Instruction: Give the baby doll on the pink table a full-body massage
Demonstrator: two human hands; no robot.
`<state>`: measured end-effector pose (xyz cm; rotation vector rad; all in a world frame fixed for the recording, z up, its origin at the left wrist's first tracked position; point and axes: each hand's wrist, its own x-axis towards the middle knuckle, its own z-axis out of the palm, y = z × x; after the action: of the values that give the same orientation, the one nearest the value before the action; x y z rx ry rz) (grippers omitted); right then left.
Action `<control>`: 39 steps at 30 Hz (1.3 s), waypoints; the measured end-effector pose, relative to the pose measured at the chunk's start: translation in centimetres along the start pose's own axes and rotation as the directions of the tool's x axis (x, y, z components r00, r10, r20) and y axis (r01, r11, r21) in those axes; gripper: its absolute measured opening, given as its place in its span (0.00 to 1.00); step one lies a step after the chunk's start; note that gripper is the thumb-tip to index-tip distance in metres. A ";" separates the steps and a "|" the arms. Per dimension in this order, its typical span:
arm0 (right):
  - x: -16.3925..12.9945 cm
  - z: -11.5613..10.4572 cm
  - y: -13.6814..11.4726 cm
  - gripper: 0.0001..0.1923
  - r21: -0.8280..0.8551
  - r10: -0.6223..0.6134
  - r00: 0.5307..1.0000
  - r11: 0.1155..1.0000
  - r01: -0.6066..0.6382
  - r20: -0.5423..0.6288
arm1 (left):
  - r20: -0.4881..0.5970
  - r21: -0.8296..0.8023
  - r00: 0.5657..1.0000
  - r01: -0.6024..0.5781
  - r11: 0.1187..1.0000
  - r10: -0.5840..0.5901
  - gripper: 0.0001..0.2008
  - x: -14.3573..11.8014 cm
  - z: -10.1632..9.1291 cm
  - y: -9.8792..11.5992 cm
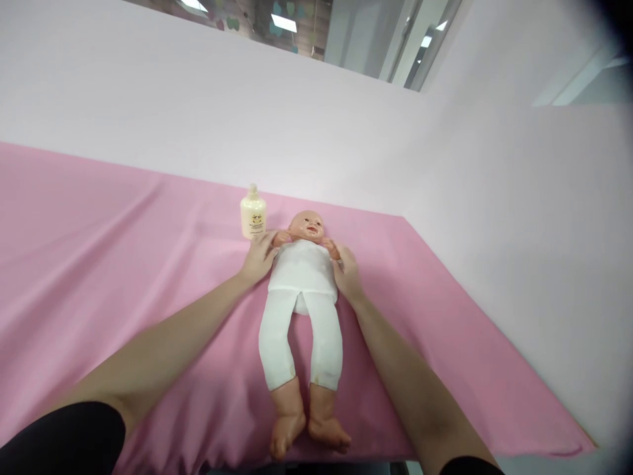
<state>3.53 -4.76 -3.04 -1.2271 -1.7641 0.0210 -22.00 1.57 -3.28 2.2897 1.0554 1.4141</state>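
A baby doll (302, 290) in a white top and white trousers lies on its back on the pink sheet (123, 264), head away from me, bare feet toward me. My left hand (258, 256) holds the doll's arm on the left side, near its shoulder. My right hand (346, 272) grips the doll's other arm and the side of its chest. A small cream lotion bottle (253, 212) stands upright just beyond my left hand, beside the doll's head.
The pink sheet covers a wide surface that ends at a white wall (519, 231) on the right and a white partition (222, 99) behind. The sheet's front edge runs below the doll's feet.
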 end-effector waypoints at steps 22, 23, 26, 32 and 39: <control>0.0 0.6 5.7 0.32 0.614 0.699 0.614 0.677 -0.405 -0.366 | -0.217 -0.714 0.542 0.479 0.511 -0.812 0.18 0.7 -0.1 -4.6; -0.1 0.6 5.8 0.32 0.641 0.720 0.590 0.654 -0.402 -0.364 | -0.221 -0.718 0.540 0.473 0.510 -0.812 0.18 0.7 -0.1 -4.5; 0.0 0.5 5.2 0.32 0.650 0.698 0.611 0.667 -0.365 -0.373 | -0.249 -0.709 0.564 0.447 0.545 -0.787 0.19 0.7 -0.1 -4.0; 0.4 -0.1 1.7 0.33 0.478 0.367 0.857 0.862 -0.167 -0.362 | -0.256 -0.535 0.865 0.244 0.809 -0.431 0.21 0.3 0.2 -2.2; -0.1 0.5 0.4 0.28 0.252 0.145 0.989 0.959 -0.132 -0.035 | 0.110 -0.039 0.992 -0.055 0.998 0.059 0.22 -0.3 0.4 -0.1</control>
<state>3.46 -4.36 -3.58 -1.1528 -1.5726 0.2818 -21.78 1.54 -3.74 2.3596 0.9313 1.2985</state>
